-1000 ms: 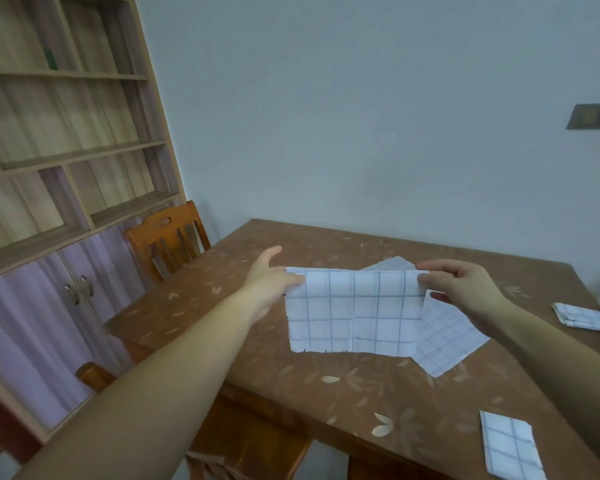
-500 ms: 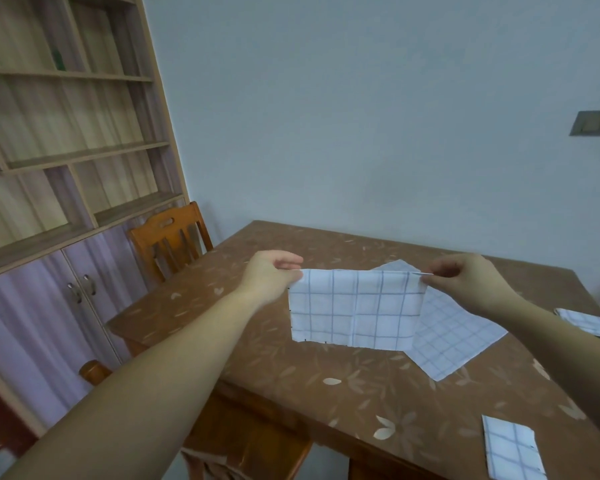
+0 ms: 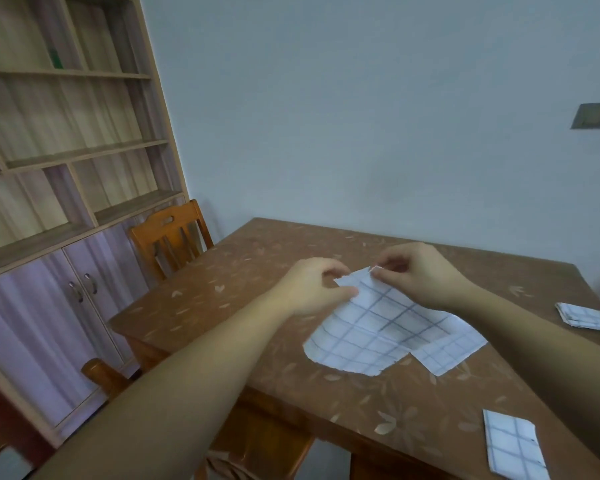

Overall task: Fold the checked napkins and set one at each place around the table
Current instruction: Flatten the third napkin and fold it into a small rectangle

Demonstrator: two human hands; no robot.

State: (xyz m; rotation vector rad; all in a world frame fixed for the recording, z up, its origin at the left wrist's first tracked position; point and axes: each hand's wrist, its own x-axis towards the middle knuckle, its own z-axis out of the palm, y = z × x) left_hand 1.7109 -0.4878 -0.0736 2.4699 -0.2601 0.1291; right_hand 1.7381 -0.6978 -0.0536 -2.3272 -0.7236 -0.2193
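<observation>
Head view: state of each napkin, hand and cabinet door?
Held napkin: top corners pinched close together, sagging.
Flat napkin: unfolded, partly under it.
Near napkin: folded, on table.
Far napkin: folded, on table.
Left hand: pinches held napkin.
Right hand: pinches held napkin.
Cabinet doors: closed.

Dim, flat indoor light w/ bluish cast — faint, soft shadows on the table (image 3: 243, 282). Wide-angle bending left of it; pic soft throughout.
</observation>
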